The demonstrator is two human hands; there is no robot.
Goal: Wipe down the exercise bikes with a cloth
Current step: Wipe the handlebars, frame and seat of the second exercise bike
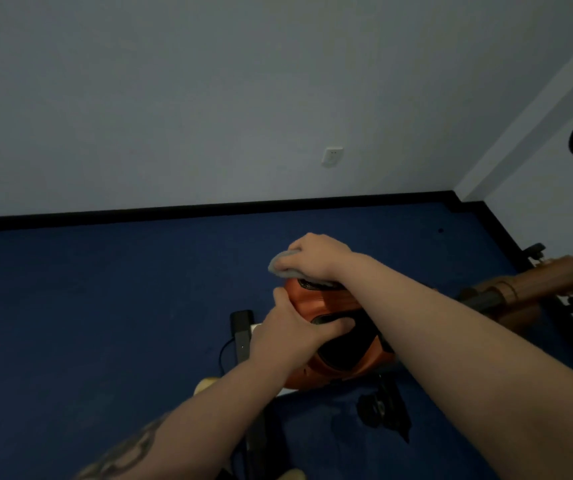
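A dim room with a pale wall (209,98), a black skirting and blue carpet (87,306) lay ahead. The orange exercise bike (330,303) stood on the carpet toward the right corner of the room. My right hand (316,258) curled its fingers around a grey cloth (280,265), pressing it on the bike's top. My left hand (290,332) gripped the housing, fingers wrapped over its edge.
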